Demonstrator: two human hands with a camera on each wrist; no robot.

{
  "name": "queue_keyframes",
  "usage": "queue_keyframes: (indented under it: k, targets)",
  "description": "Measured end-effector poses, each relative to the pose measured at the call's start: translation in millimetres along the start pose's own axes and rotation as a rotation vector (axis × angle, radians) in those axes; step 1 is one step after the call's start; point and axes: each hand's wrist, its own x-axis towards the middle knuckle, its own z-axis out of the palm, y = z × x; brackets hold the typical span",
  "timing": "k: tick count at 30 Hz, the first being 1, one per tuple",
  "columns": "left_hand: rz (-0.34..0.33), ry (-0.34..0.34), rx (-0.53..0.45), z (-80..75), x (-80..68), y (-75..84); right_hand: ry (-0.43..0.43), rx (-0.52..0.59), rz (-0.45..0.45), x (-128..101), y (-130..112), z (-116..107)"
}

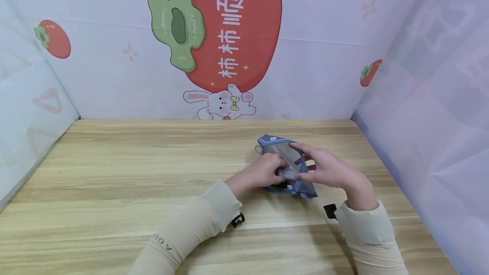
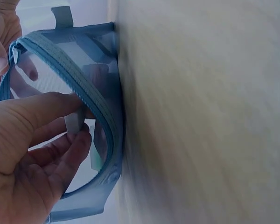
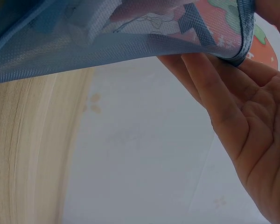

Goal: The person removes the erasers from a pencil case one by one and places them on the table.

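One pouch [image 1: 285,151] between both hands [image 1: 265,170] [image 1: 329,167]

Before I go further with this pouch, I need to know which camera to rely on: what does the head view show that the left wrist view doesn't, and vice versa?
Only the head view: the beige sleeves, the printed rabbit and the small ring.

Only the left wrist view: the left hand clearly pinching a small pale grey piece, plus a green-tinted patch I can't identify.

Both: the blue mesh zip pouch with its mouth open, the left hand reaching into it, the right hand at its edge, and the wood-grain tabletop.
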Motion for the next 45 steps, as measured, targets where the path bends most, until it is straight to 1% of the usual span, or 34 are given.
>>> queue_keyframes:
  k: [3, 5, 11, 14, 25, 32, 40, 45]
  targets:
    - [0.018, -0.006, 0.004, -0.6, -3.9, -2.1, -0.004, -0.006, -0.001, 1, 0, 1]
    - [0.024, 0.003, 0.007, -0.9, -6.5, -2.7, -0.005, -0.014, -0.001, 2, 0, 2]
    - [0.03, 0.063, 0.025, -2.6, -12.2, -2.2, -0.009, -0.011, -0.003, 2, -1, 2]
    - [0.033, 0.077, 0.017, -4.3, -14.5, -1.6, -0.015, -0.005, -0.007, 2, -1, 3]
    - [0.009, 0.059, -0.022, -11.5, -21.7, -1.7, -0.02, -0.016, 0.006, 3, -3, 2]
    - [-0.032, 0.048, -0.073, -13.1, -27.3, -3.0, -0.03, -0.025, 0.005, 4, -3, 3]
    - [-0.045, 0.033, -0.108, -18.9, -30.3, -3.2, -0.032, -0.02, 0.023, 3, -4, 3]
    - [-0.04, 0.019, -0.125, -23.5, -33.7, -3.4, -0.036, -0.024, 0.024, 4, -5, 3]
